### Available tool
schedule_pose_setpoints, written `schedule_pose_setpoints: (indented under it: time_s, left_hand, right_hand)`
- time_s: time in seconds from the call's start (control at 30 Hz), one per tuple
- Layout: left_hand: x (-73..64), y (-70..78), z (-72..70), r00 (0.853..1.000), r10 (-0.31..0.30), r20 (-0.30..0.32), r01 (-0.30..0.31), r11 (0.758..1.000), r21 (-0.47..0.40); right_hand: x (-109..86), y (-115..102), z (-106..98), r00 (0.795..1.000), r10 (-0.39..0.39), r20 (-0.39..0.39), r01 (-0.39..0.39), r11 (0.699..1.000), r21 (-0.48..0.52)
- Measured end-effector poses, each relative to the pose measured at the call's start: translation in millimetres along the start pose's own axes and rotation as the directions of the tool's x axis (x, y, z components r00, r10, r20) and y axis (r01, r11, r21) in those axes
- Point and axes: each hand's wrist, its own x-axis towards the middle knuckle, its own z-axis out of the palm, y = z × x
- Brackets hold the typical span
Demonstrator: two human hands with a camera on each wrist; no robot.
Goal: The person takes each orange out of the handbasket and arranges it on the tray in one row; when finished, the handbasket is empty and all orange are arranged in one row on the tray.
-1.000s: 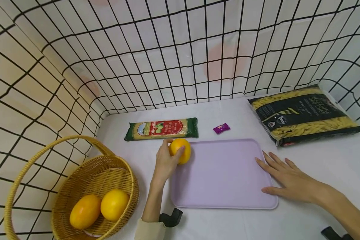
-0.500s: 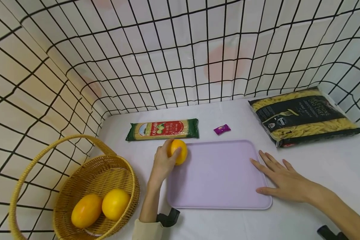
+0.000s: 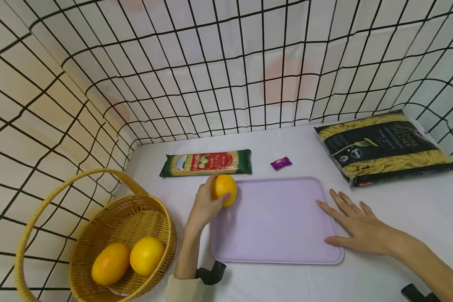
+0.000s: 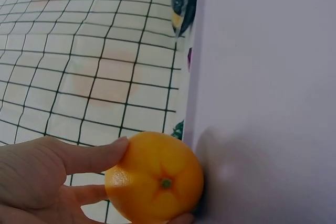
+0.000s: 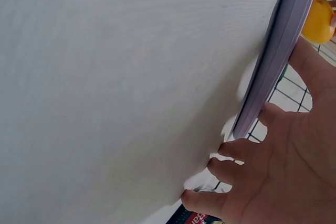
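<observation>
By tray (image 3: 277, 222) corner | orange (image 4: 157, 174): glossy, green-stemmed | left grip (image 3: 205, 205) pinching it | right grip (image 3: 362, 232) spread

A fenced-in tabletop workspace (image 3: 279, 283) — black wire grid (image 3: 264, 83) on three sides, pale sheeting (image 3: 253, 40) behind.

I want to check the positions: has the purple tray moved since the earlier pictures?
Yes. In the head view, the tray has shifted slightly left, toward the basket, judged against the candy behind it.
</observation>
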Motion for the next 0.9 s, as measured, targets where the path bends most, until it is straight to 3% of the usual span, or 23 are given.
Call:
schedule_pose_setpoints:
  time_s: [0.27,0.47,0.67,0.9]
  left_hand:
    - [-0.1,-2.3,-4.1,0.999,0.010,0.030,-0.010,1.000,0.000]
    - [-12.0,3.5,-16.8,0.999,-0.013,0.030,0.012,1.000,0.013]
    - [-36.9,17.7,-52.2,0.999,0.030,-0.014,-0.030,0.998,0.051]
    - [-69.2,21.6,-113.1,0.997,0.009,-0.073,-0.003,0.997,0.080]
  right_hand:
    - [1.4,1,0,1.000,0.000,0.010,0.000,1.000,0.015]
    - [0.8,1,0,1.000,0.003,0.018,-0.004,0.999,0.032]
    - [0.3,3,1,1.000,0.007,0.023,-0.008,0.999,0.034]
    - [1.4,4,3,1.000,-0.006,0.015,0.006,1.000,0.030]
